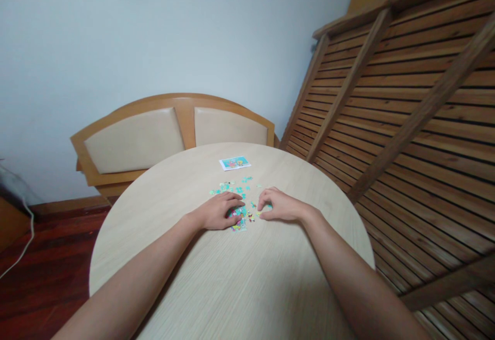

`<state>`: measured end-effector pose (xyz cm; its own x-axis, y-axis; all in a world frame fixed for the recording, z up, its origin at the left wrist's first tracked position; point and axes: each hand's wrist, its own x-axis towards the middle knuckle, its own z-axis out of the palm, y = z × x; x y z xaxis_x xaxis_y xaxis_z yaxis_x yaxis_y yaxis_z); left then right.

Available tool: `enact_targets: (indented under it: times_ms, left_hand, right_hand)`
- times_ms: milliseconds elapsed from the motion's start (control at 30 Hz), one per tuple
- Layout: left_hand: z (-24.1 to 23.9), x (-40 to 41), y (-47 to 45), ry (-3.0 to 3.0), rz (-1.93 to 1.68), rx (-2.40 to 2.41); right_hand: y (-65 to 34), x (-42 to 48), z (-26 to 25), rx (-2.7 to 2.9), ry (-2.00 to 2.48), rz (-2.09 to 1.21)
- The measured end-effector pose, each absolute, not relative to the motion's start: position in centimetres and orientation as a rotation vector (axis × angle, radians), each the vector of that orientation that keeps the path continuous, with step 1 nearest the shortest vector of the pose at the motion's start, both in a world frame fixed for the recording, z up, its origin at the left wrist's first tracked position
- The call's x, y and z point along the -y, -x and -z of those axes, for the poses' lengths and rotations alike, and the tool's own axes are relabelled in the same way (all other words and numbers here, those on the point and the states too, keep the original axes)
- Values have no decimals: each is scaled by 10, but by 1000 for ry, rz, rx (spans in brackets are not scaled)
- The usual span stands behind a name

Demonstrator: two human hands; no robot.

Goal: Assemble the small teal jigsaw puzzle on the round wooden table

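Note:
Jigsaw puzzle pieces, mostly turquoise and small, lie near the middle of the round table. A partly joined puzzle section (240,225) with pink, yellow and turquoise parts lies under my left hand (222,211). That hand rests over its left side, fingers and thumb spread apart, and covers some of it. Just to the right, my right hand (280,206) has its thumb and forefinger close together around a small yellowish puzzle piece (259,214). Between the hands sits a small puzzle cluster (250,216) with yellow and dark bits. Loose turquoise pieces (240,189) lie beyond the left fingers.
A picture card (235,163) with a cartoon print lies toward the far side of the round table (216,288). Behind stands a padded wooden headboard (135,139) against the wall. A slatted wooden frame (406,123) leans close on the right. A white cable (29,232) hangs at left.

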<state>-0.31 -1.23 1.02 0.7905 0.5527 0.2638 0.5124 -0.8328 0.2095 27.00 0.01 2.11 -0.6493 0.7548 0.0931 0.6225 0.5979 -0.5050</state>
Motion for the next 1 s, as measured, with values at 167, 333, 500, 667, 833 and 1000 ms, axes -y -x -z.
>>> enact_targets:
  times_ms: [167,333,500,667,833,1000]
  left_hand:
    - [-9,11,4,-2852,-484,-849]
    - [-8,11,4,-2849,-501,-845]
    - [-7,11,3,-2848,-506,-838]
    - [-8,11,2,-2858,-482,-849]
    - [-11,12,1,-2858,-489,-844]
    - [-11,13,1,-2862,-475,-857]
  right_hand:
    - [-267,2,-22,2561,1105,-666]
    - [-264,5,-24,2579,1096,-662]
    - [-262,5,-24,2585,1080,-620]
    - [-262,5,-24,2577,1087,-624]
    - [-259,7,-26,2555,1112,-664]
    - [-256,7,-25,2517,1057,-813]
